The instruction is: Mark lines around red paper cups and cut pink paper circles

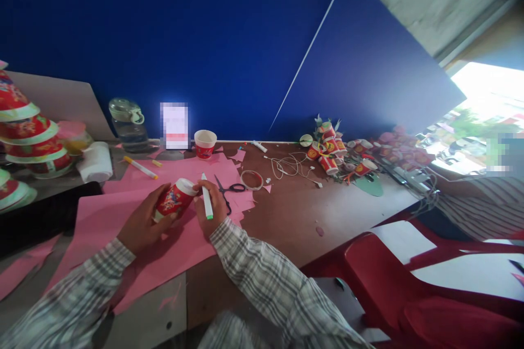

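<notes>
My left hand [144, 218] is wrapped round a red printed paper cup [175, 200], which is tilted with its white end up and to the right. In my right hand [213, 204] is a white marker [207, 197] with a green end pointing down; its upper end is beside the cup, and I cannot tell whether it touches. Pink paper sheets [139, 223] lie under both hands. Black-handled scissors [230, 190] rest just right of my right hand. A yellow-and-white marker [140, 167] lies on the pink paper beyond my left hand.
Another red-and-white cup [204, 144] stands by the blue partition [164, 27]. A water bottle [129, 130], a paper roll [95, 162] and stacked paper bowls [35, 142] are at left. White cables [286, 164] and a cup decoration [328, 147] lie right. A red chair [380, 267] stands at the table's near side.
</notes>
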